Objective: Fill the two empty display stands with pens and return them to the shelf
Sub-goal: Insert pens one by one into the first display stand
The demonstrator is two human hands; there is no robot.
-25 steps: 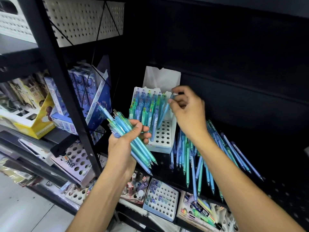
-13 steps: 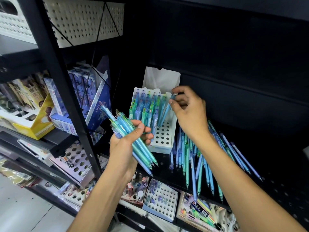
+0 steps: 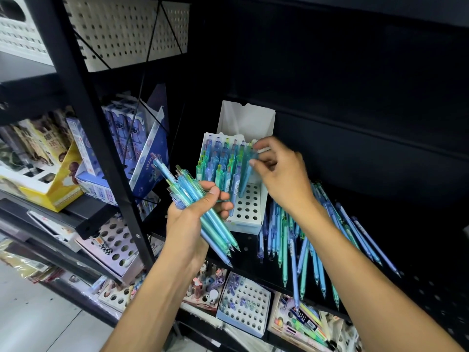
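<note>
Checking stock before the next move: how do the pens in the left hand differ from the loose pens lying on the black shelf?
The bundle of blue-green pens is gripped in the left hand, off the shelf; the loose blue-green pens lie untouched on the black perforated shelf. The bundle is packed tight; the loose ones are fanned out. Both share translucent blue and green barrels, tips toward the camera.

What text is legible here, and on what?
Nothing reads cleanly.
Yellow box: printed characters, blurred.
Blue cartoon box: curved lettering, too blurred to quote.
Pens in the display stand: small labels, too small.
Pen bundle held in the left hand: no text visible.
</note>
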